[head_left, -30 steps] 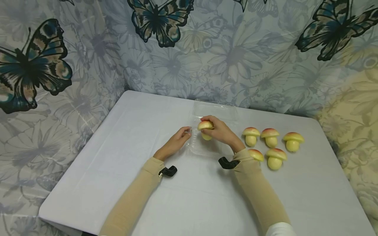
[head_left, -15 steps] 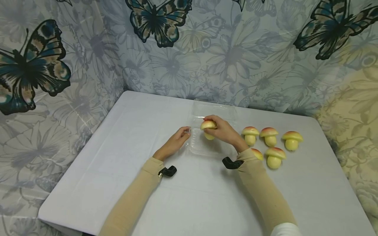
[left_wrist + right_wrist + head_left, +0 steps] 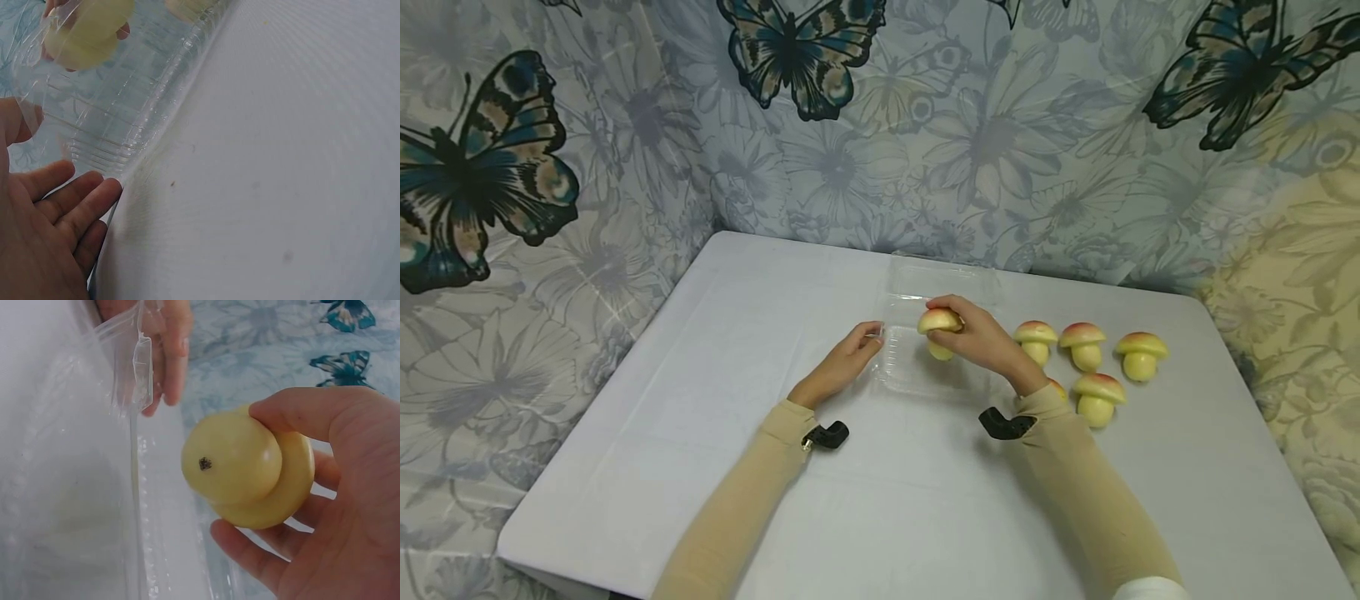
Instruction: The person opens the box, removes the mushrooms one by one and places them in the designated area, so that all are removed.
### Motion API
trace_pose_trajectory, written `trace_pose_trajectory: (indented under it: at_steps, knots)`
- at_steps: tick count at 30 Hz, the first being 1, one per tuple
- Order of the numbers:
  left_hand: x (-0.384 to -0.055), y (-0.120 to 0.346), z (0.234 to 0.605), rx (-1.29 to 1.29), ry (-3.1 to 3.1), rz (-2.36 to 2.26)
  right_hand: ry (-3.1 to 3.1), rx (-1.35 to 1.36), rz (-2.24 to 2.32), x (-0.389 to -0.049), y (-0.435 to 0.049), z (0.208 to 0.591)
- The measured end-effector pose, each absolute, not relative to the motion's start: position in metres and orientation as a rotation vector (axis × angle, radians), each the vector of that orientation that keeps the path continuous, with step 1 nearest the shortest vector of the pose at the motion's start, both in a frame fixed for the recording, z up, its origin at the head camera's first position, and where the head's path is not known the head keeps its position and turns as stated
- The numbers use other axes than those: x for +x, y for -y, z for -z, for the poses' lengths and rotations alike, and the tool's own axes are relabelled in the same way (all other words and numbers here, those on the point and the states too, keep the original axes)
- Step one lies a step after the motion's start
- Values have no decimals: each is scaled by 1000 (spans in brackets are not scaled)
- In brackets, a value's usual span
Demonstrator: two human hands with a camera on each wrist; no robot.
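My right hand (image 3: 983, 337) grips a toy mushroom (image 3: 939, 320) with a red-yellow cap and pale yellow stem, held above the clear plastic clamshell container (image 3: 901, 383). In the right wrist view, the mushroom's stem (image 3: 225, 456) faces the camera, with a small dark mark on its end; thumb and fingers are around the cap. My left hand (image 3: 850, 354) holds the container's left edge. In the left wrist view, its thumb lies on one side of the plastic wall (image 3: 94, 134) and its fingers on the other.
To the right of the container, several more mushrooms (image 3: 1097, 400) stand on the white table (image 3: 880, 517); my right forearm partly hides one (image 3: 1057, 389). The container's lid (image 3: 943, 275) lies folded back toward the butterfly-print wall covering (image 3: 842, 167).
My right hand has drifted a little to the right with the mushroom in its grip. The left hand stays at the container's edge.
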State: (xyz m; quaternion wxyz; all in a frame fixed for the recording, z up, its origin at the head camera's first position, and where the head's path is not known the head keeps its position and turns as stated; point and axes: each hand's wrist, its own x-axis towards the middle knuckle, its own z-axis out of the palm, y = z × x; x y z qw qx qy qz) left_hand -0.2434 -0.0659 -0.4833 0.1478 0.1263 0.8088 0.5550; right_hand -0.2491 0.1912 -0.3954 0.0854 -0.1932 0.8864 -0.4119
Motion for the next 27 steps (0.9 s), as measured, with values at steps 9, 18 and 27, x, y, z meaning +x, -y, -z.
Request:
trace_pose_trajectory:
  at_steps: [9,18,27]
  knots:
    - [-243,66,484,372,-2331,-1592,-2653,-602,1207,-240,-201,390]
    - [-243,65,484,370,-2336,-1582,-2673,-614,1184,-232,-216,386]
    - [-243,66,483,371,-2340,-1582,-2681,-578,1205,-228,-229,379]
